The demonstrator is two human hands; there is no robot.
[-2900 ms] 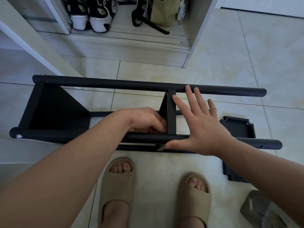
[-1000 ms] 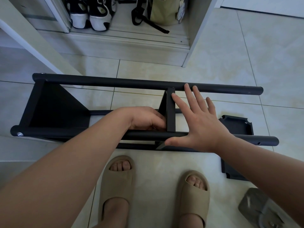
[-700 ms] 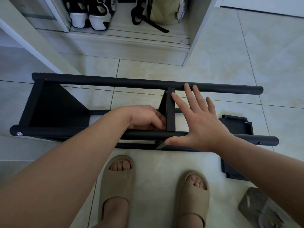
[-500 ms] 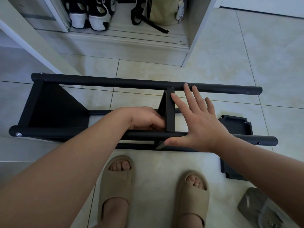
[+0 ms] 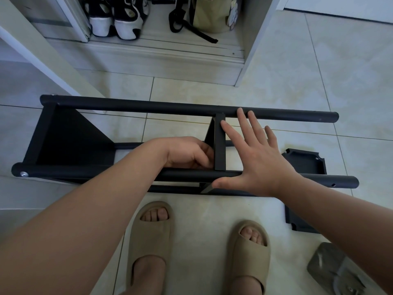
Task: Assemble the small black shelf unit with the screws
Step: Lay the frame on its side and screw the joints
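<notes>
On the pale tiled floor [image 5: 319, 71], across the middle of the view, the small black shelf unit [image 5: 70, 143] lies on its side, running left to right; its far pole [image 5: 148, 107] and near pole [image 5: 331, 181] are parallel, joined at the left end by a solid panel and, nearer the middle, by a narrow middle panel [image 5: 219, 145] seen edge-on; a silver screw head [image 5: 23, 173] shows at the left tip of the near pole. The left hand [image 5: 187, 153] reaches in between the poles, its fingers curled against the left face of the middle panel; whether they hold anything cannot be seen. The right hand [image 5: 257, 158] is spread flat with straight fingers just right of that panel, gripping nothing; its forefinger touches the panel's edge, its longest fingertips reach the far pole, and its thumb lies along the near pole. A loose black panel [image 5: 304, 161] lies flat on the floor to the right, partly under the near pole. Two feet in beige sandals [image 5: 148, 237] stand near; crumpled grey plastic [image 5: 331, 271] lies at the near right; black-and-white shoes [image 5: 114, 24] and an olive bag [image 5: 210, 15] sit in a cabinet [image 5: 253, 50] at the far side.
</notes>
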